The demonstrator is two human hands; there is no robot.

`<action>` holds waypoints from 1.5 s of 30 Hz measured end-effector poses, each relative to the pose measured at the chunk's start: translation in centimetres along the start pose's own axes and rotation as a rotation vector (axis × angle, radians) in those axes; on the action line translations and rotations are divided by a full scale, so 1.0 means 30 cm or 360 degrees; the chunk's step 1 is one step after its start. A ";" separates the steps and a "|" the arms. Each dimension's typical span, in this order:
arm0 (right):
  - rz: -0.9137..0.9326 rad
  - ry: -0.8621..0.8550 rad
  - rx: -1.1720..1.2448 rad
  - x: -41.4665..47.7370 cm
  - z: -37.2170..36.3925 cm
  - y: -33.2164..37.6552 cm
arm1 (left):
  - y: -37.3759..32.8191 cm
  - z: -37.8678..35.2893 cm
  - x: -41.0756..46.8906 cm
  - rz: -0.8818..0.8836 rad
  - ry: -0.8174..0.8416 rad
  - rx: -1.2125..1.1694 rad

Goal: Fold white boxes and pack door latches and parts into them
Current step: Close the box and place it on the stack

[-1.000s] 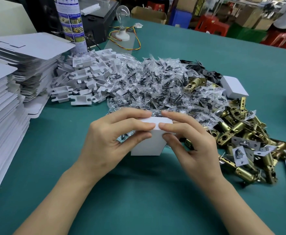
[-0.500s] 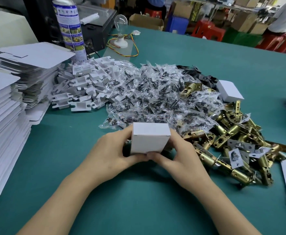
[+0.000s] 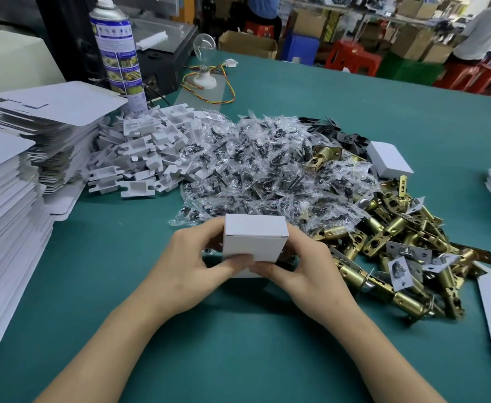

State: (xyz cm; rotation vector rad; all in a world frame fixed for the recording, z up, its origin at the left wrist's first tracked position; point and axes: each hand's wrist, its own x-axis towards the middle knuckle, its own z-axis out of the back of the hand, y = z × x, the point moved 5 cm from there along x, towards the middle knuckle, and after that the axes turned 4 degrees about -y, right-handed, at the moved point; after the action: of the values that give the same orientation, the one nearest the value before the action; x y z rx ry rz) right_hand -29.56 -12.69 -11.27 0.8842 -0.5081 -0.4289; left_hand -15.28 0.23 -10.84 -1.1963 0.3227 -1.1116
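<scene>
Box (image 3: 254, 238): closed, was held toward the table's (image 3: 238, 344) near edge.
Left hand (image 3: 187, 270): curled round its left side.
Right hand (image 3: 314, 270): curled round its right side.
Latches (image 3: 398, 231): lay heaped beside.

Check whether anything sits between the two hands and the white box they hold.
Nothing visible does. The left hand and right hand both hold the white box directly, thumbs on its near face. The bagged parts and brass latches lie behind it and to its right.
</scene>
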 end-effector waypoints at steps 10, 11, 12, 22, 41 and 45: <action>-0.0181 -0.0184 -0.0078 -0.060 -0.033 0.042 | 0.015 -0.005 0.014 0.0415 -0.0273 -0.0497; -0.0178 -0.0217 -0.0155 -0.074 -0.045 0.057 | 0.017 -0.011 0.016 0.0475 -0.0326 -0.0581; -0.0161 -0.0253 -0.0227 -0.086 -0.058 0.073 | 0.020 -0.021 0.018 0.0542 -0.0360 -0.0652; -0.0066 -0.0541 -0.0318 -0.047 0.025 0.125 | -0.068 -0.110 0.088 0.0729 -0.0312 -0.1135; -0.1027 -0.0849 -0.0849 0.539 0.874 -0.448 | -0.055 -0.139 0.061 0.0172 -0.0239 -0.0447; -0.1055 -0.0675 -0.1119 0.584 0.864 -0.540 | -0.051 -0.133 0.056 0.0151 -0.0267 -0.0331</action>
State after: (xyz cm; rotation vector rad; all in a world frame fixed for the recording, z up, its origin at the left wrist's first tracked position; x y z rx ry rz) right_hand -32.96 -47.43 -6.49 0.2445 -0.3904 -1.3290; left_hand -18.13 -3.35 -10.53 -1.4340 0.3684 -0.9051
